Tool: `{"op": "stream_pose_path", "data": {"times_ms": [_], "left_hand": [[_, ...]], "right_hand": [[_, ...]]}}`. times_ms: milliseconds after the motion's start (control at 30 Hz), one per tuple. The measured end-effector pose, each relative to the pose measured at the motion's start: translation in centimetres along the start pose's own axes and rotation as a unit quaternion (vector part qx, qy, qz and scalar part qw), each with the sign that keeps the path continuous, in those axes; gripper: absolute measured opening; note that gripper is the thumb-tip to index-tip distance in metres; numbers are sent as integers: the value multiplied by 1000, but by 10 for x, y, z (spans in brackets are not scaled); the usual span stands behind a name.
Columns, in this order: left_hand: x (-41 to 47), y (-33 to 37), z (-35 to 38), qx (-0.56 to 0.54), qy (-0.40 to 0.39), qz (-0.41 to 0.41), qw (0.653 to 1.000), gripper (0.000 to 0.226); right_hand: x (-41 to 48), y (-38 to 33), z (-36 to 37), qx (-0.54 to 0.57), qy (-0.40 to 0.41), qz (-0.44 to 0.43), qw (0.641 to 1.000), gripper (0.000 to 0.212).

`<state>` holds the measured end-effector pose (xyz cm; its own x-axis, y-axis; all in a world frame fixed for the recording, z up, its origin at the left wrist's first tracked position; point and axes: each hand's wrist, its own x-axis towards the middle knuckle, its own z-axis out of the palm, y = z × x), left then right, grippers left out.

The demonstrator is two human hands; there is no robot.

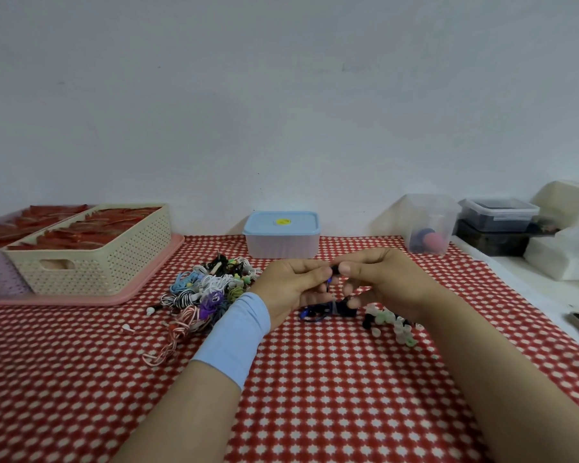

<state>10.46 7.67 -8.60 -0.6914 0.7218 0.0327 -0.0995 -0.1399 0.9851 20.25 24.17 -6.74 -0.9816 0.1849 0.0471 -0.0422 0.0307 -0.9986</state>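
- The two forearms come in from the bottom edge over a red-and-white patterned tablecloth point(315, 402). The left one wears a pale blue wristband point(238, 335).
- The left hand point(291, 289) is raised a little above the cloth, palm turned inward. Its thumb and forefinger are curled together and pinch a small black earbud point(334, 270).
- The right hand point(388, 279) meets it from the other side. Its thumb and forefinger are pressed on the same earbud, and the other fingers curl loosely below.
- A thin blue cord hangs from the earbud between the hands down to a bundled black-and-blue cable point(328, 311). The bundle lies on the cloth just under the fingers.
- Just right of the bundle, a small heap of white, black and pale green ear tips point(393, 322) sits on the cloth, partly behind the right wrist.
- Left of the left hand lies a tangled pile of coloured earphones point(208, 292), with a red-and-white cord trailing towards the camera.
- Further back stands a plastic box with a blue lid point(281, 235), close to the wall.
- At far left a cream perforated basket point(94, 262) of red items rests on a pink tray point(81, 299).
- At right stand a clear tub point(430, 225) and stacked dark boxes point(498, 217).
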Motion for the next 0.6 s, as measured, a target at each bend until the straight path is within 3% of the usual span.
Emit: {"op": "stream_pose_path", "data": {"times_ms": [267,433,600], "left_hand": [[1,-2,-1,32,17,15,999,12],[3,-1,2,-17,14,-6,1000,15],[4,0,3,-58,18,-35,998,14]], "right_hand": [[1,3,3,-40,22,-14,999,16],[1,0,4,-31,42,-36,998,15],[0,-2,5,-115,69,-80,988,16]]}}
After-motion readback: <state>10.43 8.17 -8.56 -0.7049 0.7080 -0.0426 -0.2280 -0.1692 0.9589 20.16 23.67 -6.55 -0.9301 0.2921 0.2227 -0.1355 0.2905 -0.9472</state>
